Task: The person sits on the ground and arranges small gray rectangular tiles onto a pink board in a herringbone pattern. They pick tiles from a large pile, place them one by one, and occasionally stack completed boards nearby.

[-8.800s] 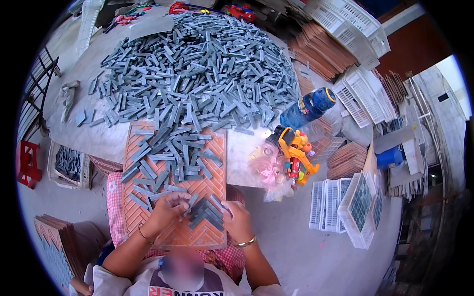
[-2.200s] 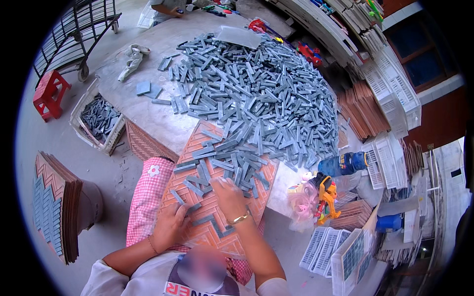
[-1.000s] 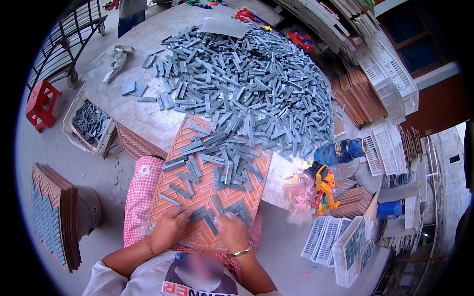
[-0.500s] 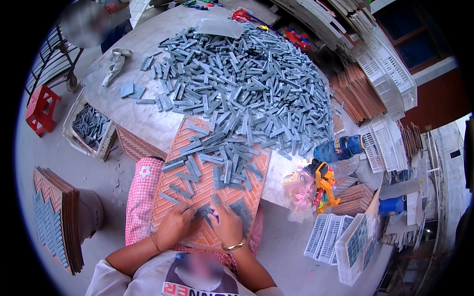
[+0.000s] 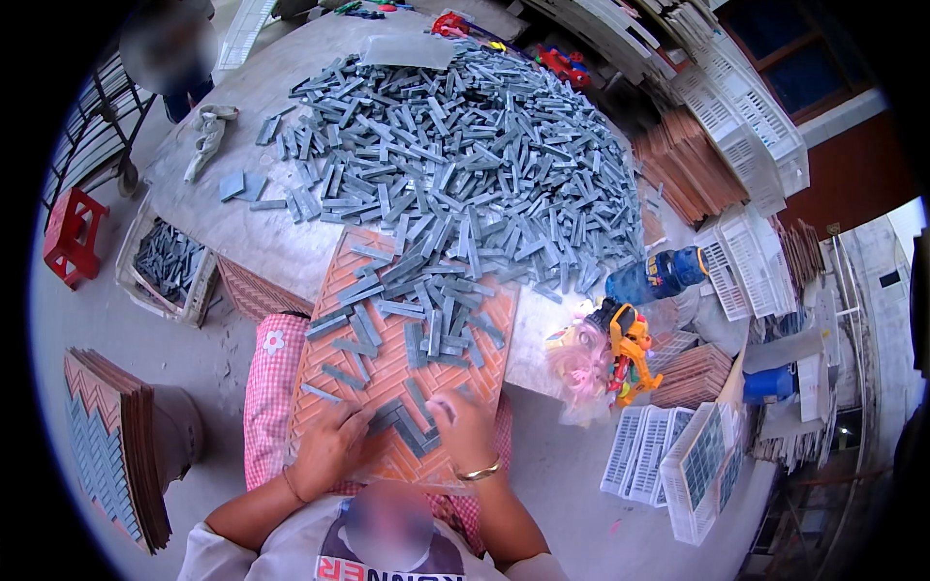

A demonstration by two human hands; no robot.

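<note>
An orange tray (image 5: 315, 373) with herringbone grooves rests across my lap, its far end against the table. Several grey-blue tile strips (image 5: 412, 426) are laid in a zigzag in the grooves between my hands. My left hand (image 5: 331, 443) is over the tray just left of them, fingers bent and close together; whatever is under the fingertips is hidden. To their right, my right hand (image 5: 467, 431) has its fingers curled in, and what they hold, if anything, cannot be made out. Loose tile strips (image 5: 436, 320) lie scattered on the tray's far half.
A large heap of tile strips (image 5: 465, 145) covers the table (image 5: 232, 136). At right are a blue bottle (image 5: 657, 276), a toy doll (image 5: 581, 353) and white crates (image 5: 644, 450). Stacked trays (image 5: 116, 436) and a red stool (image 5: 76, 237) stand at left.
My right hand has moved slightly right and lifted off the laid strips, uncovering more of the zigzag. My left hand has drawn back slightly to the left. The whole view has shifted a little.
</note>
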